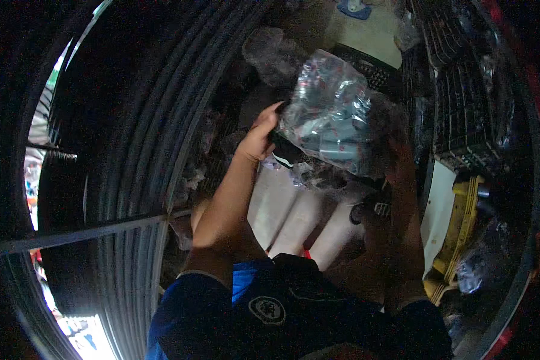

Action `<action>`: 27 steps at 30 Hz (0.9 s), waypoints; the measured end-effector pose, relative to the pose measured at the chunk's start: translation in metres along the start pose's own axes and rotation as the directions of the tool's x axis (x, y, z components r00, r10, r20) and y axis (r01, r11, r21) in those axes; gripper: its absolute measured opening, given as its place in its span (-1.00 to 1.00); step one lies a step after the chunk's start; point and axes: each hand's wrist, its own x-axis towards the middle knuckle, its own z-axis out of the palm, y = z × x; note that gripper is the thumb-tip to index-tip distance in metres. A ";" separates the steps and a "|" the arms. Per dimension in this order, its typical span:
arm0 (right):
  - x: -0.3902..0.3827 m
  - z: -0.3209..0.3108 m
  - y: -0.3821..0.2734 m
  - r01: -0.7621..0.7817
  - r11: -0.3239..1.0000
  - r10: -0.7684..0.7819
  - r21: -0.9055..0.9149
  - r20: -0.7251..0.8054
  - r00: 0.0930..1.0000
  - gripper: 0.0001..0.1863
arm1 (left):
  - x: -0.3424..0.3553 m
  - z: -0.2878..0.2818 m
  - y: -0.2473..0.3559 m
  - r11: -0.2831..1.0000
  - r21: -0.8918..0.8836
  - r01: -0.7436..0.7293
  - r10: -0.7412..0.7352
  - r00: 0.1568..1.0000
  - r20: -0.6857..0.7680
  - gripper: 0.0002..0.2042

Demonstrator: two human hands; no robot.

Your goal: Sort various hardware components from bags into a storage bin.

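A clear plastic bag with several grey pieces inside is held up in front of me, its film shiny and creased. My left hand is closed at the bag's left edge, thumb on top. Dark material shows under the bag beside these fingers, but its kind is too dim to tell. On the opposite side, my right hand is beside the bag's right edge, deep in shadow. Its fingers hardly show, so I cannot tell how they are placed.
Black crates are stacked at the right, above a yellow plastic piece. Another clear plastic bag lies beyond my left hand. Long dark ribbed material lines the left, crossed low by a metal bar. A blue object is on the far floor.
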 end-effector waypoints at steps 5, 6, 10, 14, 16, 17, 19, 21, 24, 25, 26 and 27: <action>0.001 -0.015 -0.008 -0.174 0.983 0.172 0.061 0.032 0.985 -0.43 | -0.002 -0.016 0.006 0.973 -0.229 0.033 -0.021 0.998 0.055 -0.34; 0.003 -0.011 -0.011 0.113 0.932 -0.051 -0.344 0.184 0.982 -0.43 | 0.000 -0.018 0.008 0.998 0.053 -0.036 0.033 0.998 0.056 -0.35; -0.002 0.018 -0.014 -0.049 0.958 0.073 -0.283 0.076 0.994 -0.38 | 0.003 -0.017 0.010 0.957 0.274 -0.094 0.039 0.979 0.198 -0.57; -0.013 0.038 -0.005 -0.272 0.935 0.239 -0.226 -0.164 0.957 -0.40 | 0.000 -0.008 0.014 0.962 0.219 -0.162 0.097 0.955 0.282 -0.79; -0.012 0.039 0.004 -0.308 0.928 0.290 -0.209 -0.112 0.950 -0.41 | -0.003 -0.006 0.020 0.983 0.143 -0.111 0.075 0.969 0.236 -0.79; -0.009 0.039 0.009 -0.316 0.928 0.311 -0.197 -0.056 0.949 -0.41 | -0.006 -0.006 0.024 0.983 0.119 -0.136 0.103 0.962 0.252 -0.79; -0.005 0.037 0.021 -0.337 0.923 0.348 -0.185 0.027 0.937 -0.42 | -0.009 -0.006 0.032 0.987 -0.076 -0.142 0.147 0.987 0.061 -0.77; -0.001 0.039 0.030 -0.354 0.916 0.371 -0.187 0.065 0.926 -0.43 | -0.013 -0.009 0.037 0.987 -0.095 -0.127 0.128 0.992 -0.004 -0.73; 0.000 0.049 0.035 -0.332 0.917 0.352 -0.222 0.054 0.935 -0.44 | -0.014 -0.013 0.035 0.844 0.516 0.143 0.095 0.908 -0.408 -0.18; -0.001 0.053 0.035 -0.322 0.914 0.329 -0.246 -0.011 0.944 -0.44 | -0.012 -0.016 0.034 0.846 0.516 0.133 0.098 0.913 -0.396 -0.18; -0.006 0.056 0.032 -0.326 0.915 0.324 -0.237 -0.049 0.945 -0.44 | -0.011 -0.020 0.034 0.766 0.623 0.158 0.084 0.936 -0.341 -0.05; -0.011 0.058 0.029 -0.339 0.922 0.339 -0.189 -0.031 0.940 -0.43 | -0.010 -0.024 0.034 0.664 0.720 0.200 0.041 0.952 -0.302 0.07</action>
